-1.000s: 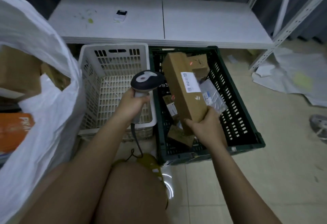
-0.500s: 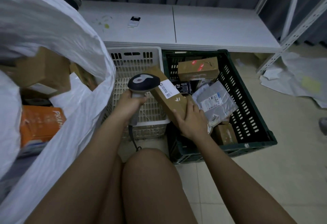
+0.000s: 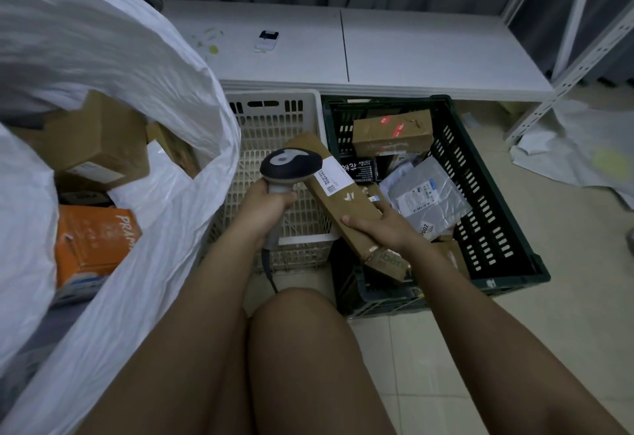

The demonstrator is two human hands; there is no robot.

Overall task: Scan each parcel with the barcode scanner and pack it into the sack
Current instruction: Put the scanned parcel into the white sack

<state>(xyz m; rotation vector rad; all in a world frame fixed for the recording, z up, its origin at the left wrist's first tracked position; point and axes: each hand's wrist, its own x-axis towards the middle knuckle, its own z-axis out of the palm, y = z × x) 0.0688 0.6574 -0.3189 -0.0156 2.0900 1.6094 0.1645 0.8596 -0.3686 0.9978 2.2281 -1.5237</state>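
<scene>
My right hand grips the near end of a long brown cardboard parcel with a white label, tilted up and to the left over the gap between the two crates. My left hand holds the grey barcode scanner by its handle, its head overlapping the parcel's far end. The white sack gapes open at the left, with brown boxes and an orange box inside. More parcels lie in the dark green crate: a brown box and a grey mailer bag.
A white slatted basket stands between the sack and the green crate. Behind them runs a low white shelf with a small device on it. A metal rack post and crumpled white paper lie at the right. My knee is in front.
The parcel has been lifted out of the green crate and swung left toward the scanner and the sack. The view has turned left, showing more of the open sack.
</scene>
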